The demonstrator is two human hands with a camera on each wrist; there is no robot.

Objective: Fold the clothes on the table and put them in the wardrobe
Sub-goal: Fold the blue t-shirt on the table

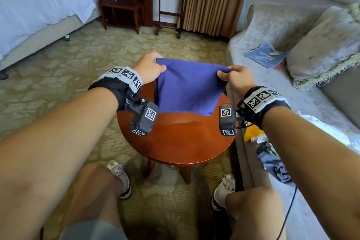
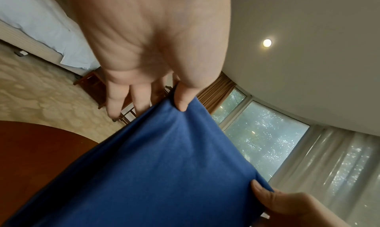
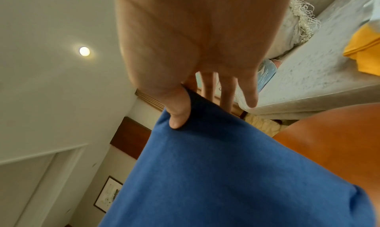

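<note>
A blue garment (image 1: 187, 87) hangs folded over the far half of the round wooden table (image 1: 181, 142), its lower edge resting on the tabletop. My left hand (image 1: 151, 68) pinches its upper left corner between thumb and fingers. My right hand (image 1: 234, 77) pinches the upper right corner the same way. In the left wrist view the thumb (image 2: 182, 99) presses on the blue garment (image 2: 160, 165). The right wrist view shows my thumb (image 3: 179, 115) on the blue garment (image 3: 216, 173), with the other fingers behind the cloth.
A sofa (image 1: 292, 93) stands right of the table with a blue booklet (image 1: 266, 55), cushions, a yellow cloth (image 1: 251, 134) and a heap of other clothes (image 1: 274, 161). A bed (image 1: 35, 6) is at far left, a nightstand (image 1: 120, 6) behind. My legs and shoes flank the table.
</note>
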